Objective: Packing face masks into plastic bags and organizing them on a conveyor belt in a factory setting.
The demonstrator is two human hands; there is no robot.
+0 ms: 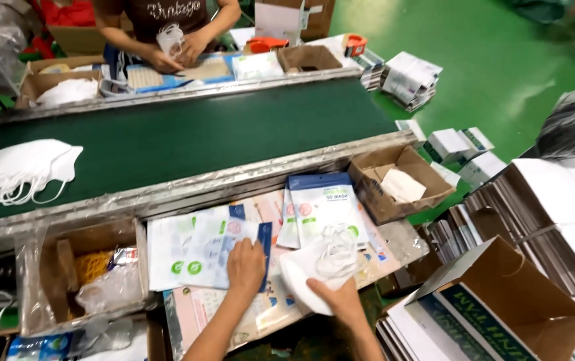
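1. Head view: two bare arms come up from the bottom edge. The left arm leans up and to the right. The right arm is shorter in the picture and bends toward the middle.
2. The left hand (245, 266) lies palm down, fingers flat and close together, on a flat shiny pouch (215, 253). It presses on the pouch and does not grip it.
3. The pouch is white with a dark blue edge and green round spots. It lies on a pile of the same smooth pouches, just below the metal rail (187, 184) of the belt.
4. The right hand (338, 299) is closed on a white face mask (315, 269), thumb on top and fingers under it. The mask is soft and folded, with thin white ear loops curling above it.
5. The mask is held just right of the left hand, over the pouches.
6. One more pouch (325, 207), with a blue top, stands tilted behind the mask.
7. The dark green belt (200, 137) is smooth and flat. A heap of white masks (23, 170) lies on its left end.
8. A brown cardboard box (401, 182) sits to the right with a white piece inside. Another box (87, 267) on the left holds crinkly clear bags.
9. Across the belt, another person's hands (180, 50) hold a white mask.
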